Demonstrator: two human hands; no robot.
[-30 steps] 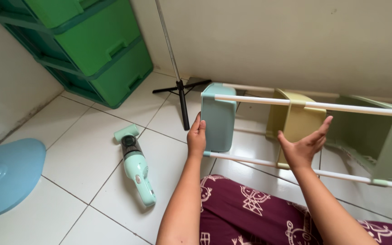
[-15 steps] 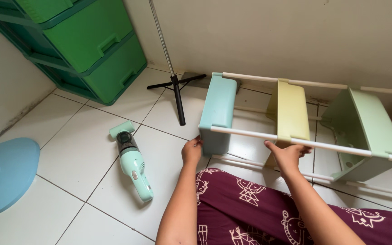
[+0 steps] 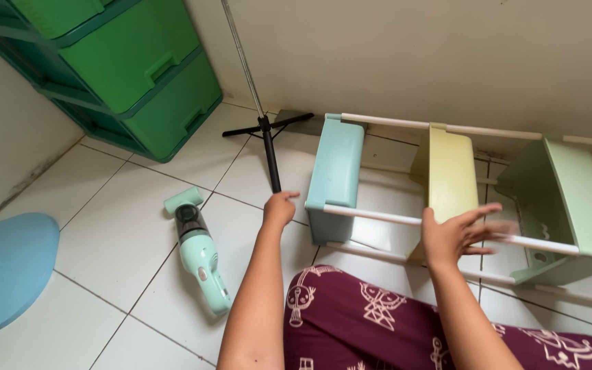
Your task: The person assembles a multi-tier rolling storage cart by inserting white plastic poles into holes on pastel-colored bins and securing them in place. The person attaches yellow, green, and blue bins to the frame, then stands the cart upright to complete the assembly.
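A plastic rack lies on its side on the tiled floor: a light blue tray (image 3: 337,168), a yellow tray (image 3: 450,175) and a green tray (image 3: 570,205), joined by white poles (image 3: 371,214). My left hand (image 3: 281,207) hovers just left of the blue tray's near corner, fingers curled and holding nothing. My right hand (image 3: 457,236) is blurred, its fingers spread over the front pole below the yellow tray. Whether it touches the pole I cannot tell. My lap, in maroon patterned cloth (image 3: 378,322), is below both arms.
A mint hand vacuum (image 3: 199,250) lies on the floor left of my left arm. A black tripod stand (image 3: 265,130) stands behind it by the wall. Green drawer units (image 3: 138,68) fill the back left corner. A blue fan base (image 3: 1,267) sits at the left edge.
Both hands have come off the rack's front pole. My left hand has drawn away to the left of the blue tray, and my right hand has opened wide. The view has shifted slightly.
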